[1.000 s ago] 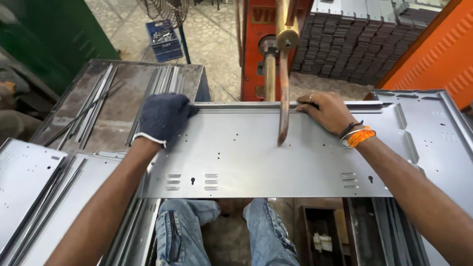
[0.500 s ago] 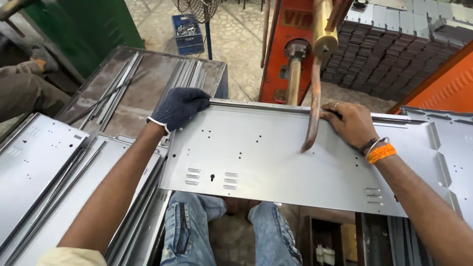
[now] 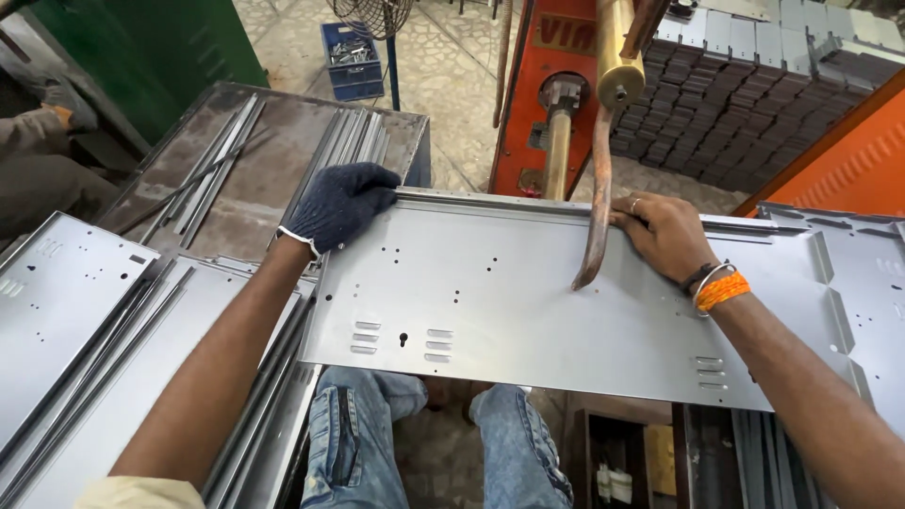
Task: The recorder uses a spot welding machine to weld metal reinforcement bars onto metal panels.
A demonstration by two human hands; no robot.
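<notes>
Gripping the sheet-metal panel (image 3: 566,302) at its far edge, the gloved left hand (image 3: 339,203) (eleven o'clock corner) and bare right hand (image 3: 665,231) at one o'clock should hold it level, fingers away from the curved electrode arm (image 3: 596,212) over its middle.

The left hand (image 3: 341,203) wears a dark navy knit glove with a white cuff; the bare right hand (image 3: 665,234) has an orange wristband (image 3: 721,290). The sheet-metal panel (image 3: 528,302) is plain silver-grey, the machine column (image 3: 551,66) orange-red, the crate (image 3: 351,58) blue, the jeans (image 3: 509,452) faded blue
</notes>
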